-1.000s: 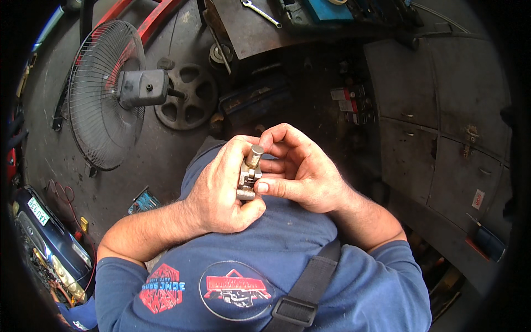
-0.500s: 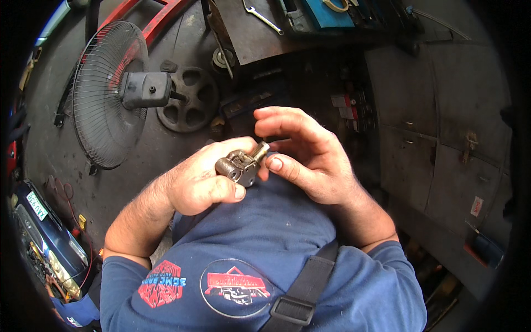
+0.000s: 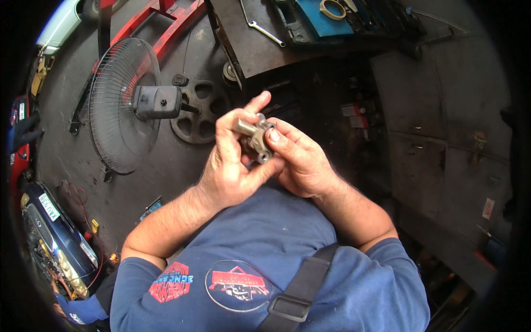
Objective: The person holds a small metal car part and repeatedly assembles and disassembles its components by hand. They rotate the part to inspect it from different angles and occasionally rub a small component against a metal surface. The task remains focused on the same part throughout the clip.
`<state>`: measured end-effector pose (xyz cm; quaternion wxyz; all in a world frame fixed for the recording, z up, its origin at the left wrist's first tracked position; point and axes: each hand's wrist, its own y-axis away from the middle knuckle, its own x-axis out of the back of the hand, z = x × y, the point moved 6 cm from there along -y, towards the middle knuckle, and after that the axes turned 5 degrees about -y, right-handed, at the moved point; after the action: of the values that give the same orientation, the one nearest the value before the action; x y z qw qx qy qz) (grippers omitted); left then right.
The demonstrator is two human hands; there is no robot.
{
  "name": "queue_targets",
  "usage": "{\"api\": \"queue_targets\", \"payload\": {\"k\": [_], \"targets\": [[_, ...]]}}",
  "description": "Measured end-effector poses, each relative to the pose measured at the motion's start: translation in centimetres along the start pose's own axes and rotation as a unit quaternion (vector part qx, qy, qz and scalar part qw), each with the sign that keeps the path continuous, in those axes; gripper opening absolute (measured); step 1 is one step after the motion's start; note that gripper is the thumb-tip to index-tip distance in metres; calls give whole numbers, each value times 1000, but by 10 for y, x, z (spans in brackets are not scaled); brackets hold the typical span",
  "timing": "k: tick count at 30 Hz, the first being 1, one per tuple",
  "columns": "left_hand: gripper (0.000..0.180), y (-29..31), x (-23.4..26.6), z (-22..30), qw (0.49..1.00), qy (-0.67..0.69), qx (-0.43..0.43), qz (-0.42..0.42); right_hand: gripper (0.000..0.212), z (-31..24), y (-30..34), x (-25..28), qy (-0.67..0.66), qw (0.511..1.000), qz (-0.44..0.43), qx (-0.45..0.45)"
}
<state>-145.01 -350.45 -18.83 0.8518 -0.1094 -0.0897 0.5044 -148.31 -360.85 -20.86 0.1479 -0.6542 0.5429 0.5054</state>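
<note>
A small worn metal machine part (image 3: 255, 135) with a round stub and a cylindrical end is held up in front of my chest. My left hand (image 3: 229, 174) grips it from the left, the thumb under its lower end and one finger raised. From the other side my right hand (image 3: 307, 163) pinches it, with the thumb pressed on its upper right face. Both hands are closed on this one part and hide much of it. Its exact kind does not show.
A black floor fan (image 3: 124, 105) stands at the left, near a dark spoked wheel (image 3: 191, 130). Ahead is a metal workbench (image 3: 243, 52) with a wrench (image 3: 266, 34) and a tape roll (image 3: 332, 9). Metal cabinets (image 3: 415, 105) line the right; a dark blue car (image 3: 61, 221) is at lower left.
The part has been turned and lifted slightly away from my chest. My right hand, which was spread loosely beside it, has closed on it. The view has shifted a little.
</note>
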Motion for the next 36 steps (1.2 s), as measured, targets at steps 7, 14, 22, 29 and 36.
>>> {"api": "queue_targets", "payload": {"k": [7,14,22,29,36], "targets": [[85,-1,3,-7,891,322,318,-16,34,9,25,-1,202,969,-3,-145],[85,23,-20,-2,876,289,387,11,45,14,41,-15,338,930,-47,-135],[94,17,-18,4,892,304,335,-15,29,23,45,-12,247,953,-126,-124],[96,16,-16,2,899,275,339,-26,37,11,43,-18,408,892,-186,48],[102,19,-11,0,891,297,343,-11,33,8,40,-24,478,853,-186,91]]}}
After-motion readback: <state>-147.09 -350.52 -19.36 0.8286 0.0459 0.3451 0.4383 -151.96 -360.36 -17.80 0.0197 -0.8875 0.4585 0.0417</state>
